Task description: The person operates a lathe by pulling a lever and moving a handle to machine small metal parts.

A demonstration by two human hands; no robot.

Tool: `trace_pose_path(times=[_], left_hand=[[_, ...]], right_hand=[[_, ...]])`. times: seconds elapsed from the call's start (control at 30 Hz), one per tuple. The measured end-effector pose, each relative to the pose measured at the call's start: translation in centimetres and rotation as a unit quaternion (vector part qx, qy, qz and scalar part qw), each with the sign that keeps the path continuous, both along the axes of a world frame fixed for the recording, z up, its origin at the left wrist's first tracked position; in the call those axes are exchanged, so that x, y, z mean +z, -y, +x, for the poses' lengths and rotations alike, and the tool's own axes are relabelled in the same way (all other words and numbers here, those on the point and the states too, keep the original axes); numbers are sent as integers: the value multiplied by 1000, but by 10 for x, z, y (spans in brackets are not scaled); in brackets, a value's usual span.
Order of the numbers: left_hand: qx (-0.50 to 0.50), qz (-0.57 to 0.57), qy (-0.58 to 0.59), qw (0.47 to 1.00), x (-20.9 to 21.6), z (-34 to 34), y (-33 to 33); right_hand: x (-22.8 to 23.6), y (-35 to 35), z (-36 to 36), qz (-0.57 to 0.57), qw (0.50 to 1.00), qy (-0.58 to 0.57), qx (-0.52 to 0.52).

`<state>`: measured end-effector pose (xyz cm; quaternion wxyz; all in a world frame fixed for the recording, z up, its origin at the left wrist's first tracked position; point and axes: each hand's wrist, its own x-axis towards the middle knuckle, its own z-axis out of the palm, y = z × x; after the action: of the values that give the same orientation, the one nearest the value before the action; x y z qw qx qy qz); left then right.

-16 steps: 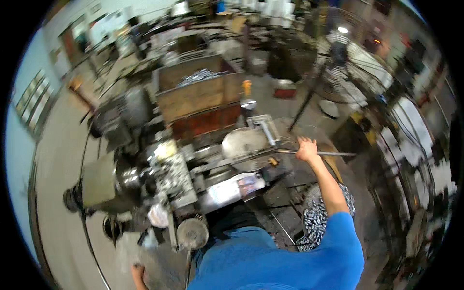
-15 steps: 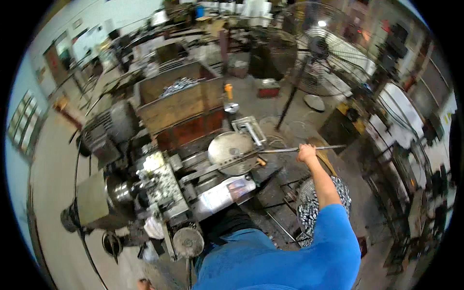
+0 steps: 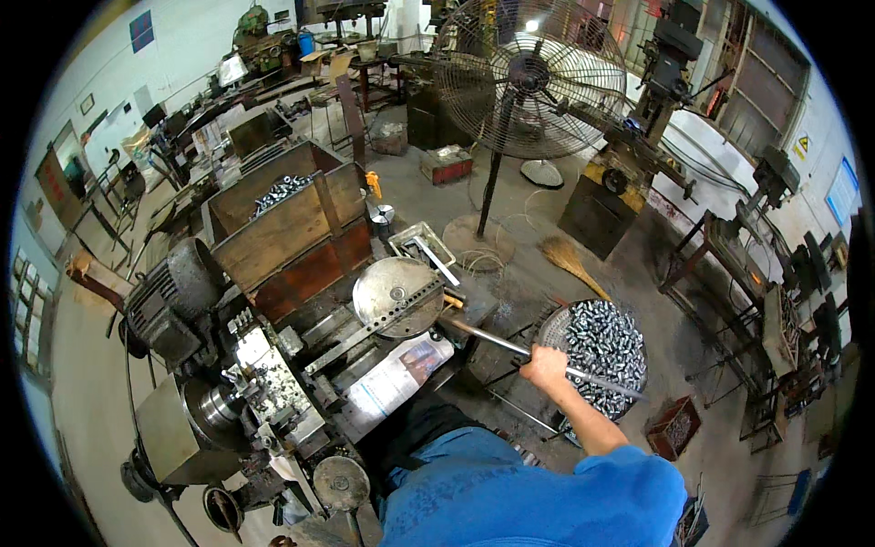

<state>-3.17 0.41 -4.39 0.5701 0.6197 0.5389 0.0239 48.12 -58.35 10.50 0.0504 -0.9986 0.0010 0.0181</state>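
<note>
My right hand [image 3: 545, 367] is closed around a long metal lever rod [image 3: 492, 339] to the right of the lathe. The rod slants from near the end of a flat bar with a row of holes [image 3: 387, 319] toward the near right, its far tip blurred over a round basket of small shiny metal parts [image 3: 606, 356]. That flat bar lies across a round metal disc [image 3: 383, 290] on the lathe. At the lower edge, a small sliver of what looks like my left hand [image 3: 283, 541] shows near the machine's handwheels; its fingers are hidden.
The lathe's chuck [image 3: 219, 407] and carriage [image 3: 278, 374] stand at left. Behind is a large wooden-sided bin [image 3: 278, 223] holding metal parts. A pedestal fan [image 3: 529, 75] stands beyond, a broom [image 3: 574, 263] lies on the floor, and a small red-brown box [image 3: 674, 427] sits at right.
The lever rod has swung toward me from nearly level to a slant, with my right hand still around it. The whole view has shifted and is sharper.
</note>
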Motion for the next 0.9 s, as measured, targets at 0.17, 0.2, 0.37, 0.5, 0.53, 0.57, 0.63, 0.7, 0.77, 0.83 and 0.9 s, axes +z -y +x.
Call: trace_pose_path(times=[0.17,0.2,0.37,0.5,0.53,0.57,0.63,0.7,0.77,0.83,0.9], left_hand=[[-33,32,72,996,3,17,-13],[-57,71,24,996,3,24,-16],[-53,200,-153,966,-33,36,-64],[-163,406,-167,884,-56,44,-59],[-216,478,-159,836,-55,43,-58],[-262,518,-93,809,-51,40,-63],[-263,435,-171,844,-42,51,-55],[-265,441,-232,825,-16,92,-14],[-196,445,-255,836,-16,87,9],[-115,439,-259,853,-30,93,30],[-69,430,-263,861,-48,99,39]], right_hand=[[9,-13,-30,45,999,-6,3],[6,-13,-29,55,998,14,2],[1,-9,-16,51,997,-36,50],[14,6,34,-16,998,-47,31],[5,18,53,-14,998,1,57],[3,24,76,-38,996,15,83],[4,30,126,-76,992,16,97],[-2,35,177,-127,989,56,44],[8,4,216,-135,990,36,13],[12,-24,242,-159,986,44,1],[15,-40,251,-180,980,75,-26]])
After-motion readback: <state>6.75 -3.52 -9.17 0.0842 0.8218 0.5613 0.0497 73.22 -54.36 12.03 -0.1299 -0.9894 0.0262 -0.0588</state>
